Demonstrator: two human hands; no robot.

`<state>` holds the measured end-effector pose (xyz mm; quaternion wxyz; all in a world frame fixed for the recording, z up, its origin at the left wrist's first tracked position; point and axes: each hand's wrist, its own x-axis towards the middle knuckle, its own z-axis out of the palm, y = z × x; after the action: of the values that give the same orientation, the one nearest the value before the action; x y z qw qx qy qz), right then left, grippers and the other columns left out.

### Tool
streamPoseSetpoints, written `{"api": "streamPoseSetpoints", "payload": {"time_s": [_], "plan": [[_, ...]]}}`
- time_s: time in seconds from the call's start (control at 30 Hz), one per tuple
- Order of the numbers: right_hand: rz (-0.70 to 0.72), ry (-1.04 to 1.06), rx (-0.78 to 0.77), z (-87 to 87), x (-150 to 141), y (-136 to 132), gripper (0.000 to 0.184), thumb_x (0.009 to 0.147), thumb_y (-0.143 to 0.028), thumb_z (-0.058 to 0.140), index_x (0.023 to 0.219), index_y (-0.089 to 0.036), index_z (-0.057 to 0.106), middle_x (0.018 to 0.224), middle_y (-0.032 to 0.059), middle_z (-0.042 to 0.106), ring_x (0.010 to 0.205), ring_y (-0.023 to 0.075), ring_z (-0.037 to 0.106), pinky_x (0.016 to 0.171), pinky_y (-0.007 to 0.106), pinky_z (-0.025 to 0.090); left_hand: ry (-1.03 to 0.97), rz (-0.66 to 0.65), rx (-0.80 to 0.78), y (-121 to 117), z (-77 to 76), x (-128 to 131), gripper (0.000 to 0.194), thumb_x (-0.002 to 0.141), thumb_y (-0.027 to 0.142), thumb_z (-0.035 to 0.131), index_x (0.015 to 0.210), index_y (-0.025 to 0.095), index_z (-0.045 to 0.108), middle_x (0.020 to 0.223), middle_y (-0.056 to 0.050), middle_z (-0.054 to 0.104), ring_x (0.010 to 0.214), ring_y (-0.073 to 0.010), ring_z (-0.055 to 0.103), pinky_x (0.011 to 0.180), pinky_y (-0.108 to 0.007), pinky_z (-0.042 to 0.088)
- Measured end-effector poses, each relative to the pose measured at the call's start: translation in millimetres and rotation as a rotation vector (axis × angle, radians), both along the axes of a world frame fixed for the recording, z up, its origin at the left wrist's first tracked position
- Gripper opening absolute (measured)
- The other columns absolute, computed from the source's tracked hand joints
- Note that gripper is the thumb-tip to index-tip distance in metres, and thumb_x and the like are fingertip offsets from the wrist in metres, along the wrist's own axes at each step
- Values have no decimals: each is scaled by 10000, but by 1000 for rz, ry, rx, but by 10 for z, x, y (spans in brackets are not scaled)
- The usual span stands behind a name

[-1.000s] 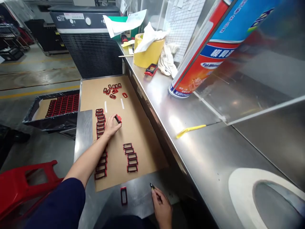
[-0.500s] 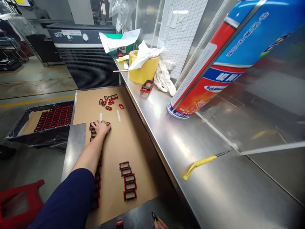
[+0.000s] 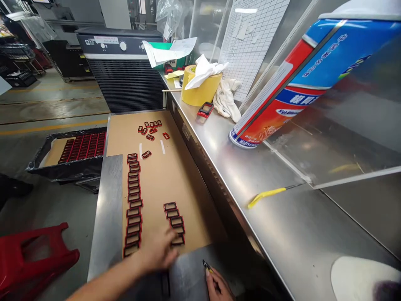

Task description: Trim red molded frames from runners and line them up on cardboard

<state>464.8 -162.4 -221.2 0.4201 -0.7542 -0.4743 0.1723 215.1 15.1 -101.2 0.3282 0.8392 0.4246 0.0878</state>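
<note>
My left hand (image 3: 159, 248), blurred by motion, is over the near end of a short column of black-and-red rectangular frames (image 3: 176, 221). Its fingers look spread, and I see nothing between them. At the bottom, my right hand (image 3: 217, 284) is closed round a slim pen-like tool (image 3: 206, 265) with a dark tip and a bit of yellow. To the left, a long column of the same frames (image 3: 134, 192) lies on the brown cardboard (image 3: 153, 179). One tilted frame (image 3: 146, 154) lies near the column's far end. Another dark frame (image 3: 165, 284) is partly visible below my left hand.
More loose frames (image 3: 150, 136) lie at the far end. On the steel shelf (image 3: 238, 188) are a spray can (image 3: 282, 100), a yellow tape roll (image 3: 200, 94), a white glove (image 3: 227, 100) and a yellow-handled tool (image 3: 266, 196). A filled bin (image 3: 62, 167) and red stool (image 3: 37, 246) stand left.
My left hand has come back from the far end of the long column to the short column, uncovering the long column and a tilted frame. The view has shifted; more of my right hand shows.
</note>
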Motion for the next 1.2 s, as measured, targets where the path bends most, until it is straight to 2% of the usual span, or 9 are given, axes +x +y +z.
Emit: {"api": "streamPoseSetpoints", "payload": {"time_s": [0.1,0.17,0.27,0.57,0.7,0.83,0.97,1.07,1.2], "plan": [[54,-5,-2,107,14,35,582,926,-692,552,787,-176,782,947,100,704,819,218,704,672,221,590,224,-31,-150,-904,-148,37,783,667,483,761,1373,231,533,1437,-168,460,1265,-381,472,1050,-498,424],[38,19,-3,173,-9,60,605,912,-705,547,769,-164,776,940,118,700,801,223,698,651,235,579,344,42,-185,-1121,-247,39,760,725,394,716,1422,188,496,1444,-198,441,1290,-396,442,1081,-527,386],[10,42,-14,228,-59,76,636,891,-731,530,759,-157,771,933,134,697,765,226,685,640,260,563,363,106,-197,-1115,-339,-3,629,799,224,599,1416,156,496,1376,-181,490,1271,-331,466,1077,-445,411],[-22,168,-99,374,-116,134,686,798,-779,547,755,-126,754,920,159,694,836,270,667,726,318,543,222,214,-117,-1198,-322,-364,737,765,239,721,1435,109,443,1281,-181,542,1242,-322,511,1051,-450,464],[164,315,-176,762,-275,-5,647,857,-728,566,761,-115,749,863,138,697,778,242,673,678,289,550,-178,309,-125,-1401,13,-531,791,773,363,766,1451,172,405,1336,-151,569,1164,-266,604,1008,-413,522],[499,443,-178,1521,-549,-265,357,882,-525,713,825,-177,773,1012,88,695,929,220,677,840,291,560,-519,337,-169,-1655,566,-593,766,734,435,817,1392,236,478,1321,-134,561,924,-205,672,739,-325,612],[800,397,49,2180,-758,-360,64,936,-222,701,929,-196,758,1044,69,682,943,177,661,845,284,545,-661,312,-261,-1836,952,-621,749,744,339,824,1400,262,472,1374,-150,473,1050,-238,636,754,-322,621],[866,293,145,2403,-836,-327,63,931,-163,695,962,-191,742,1046,58,674,928,166,646,809,279,534,-670,247,-286,-1908,1084,-641,720,795,157,723,1436,294,425,1382,-139,444,1077,-222,611,749,-295,618],[925,206,154,2476,-893,-311,110,945,-161,672,1021,-202,740,1059,59,660,917,165,633,779,283,524,-669,152,-280,-1932,1170,-643,778,772,83,666,1463,293,376,1345,-136,459,1037,-207,612,742,-283,614]]}}
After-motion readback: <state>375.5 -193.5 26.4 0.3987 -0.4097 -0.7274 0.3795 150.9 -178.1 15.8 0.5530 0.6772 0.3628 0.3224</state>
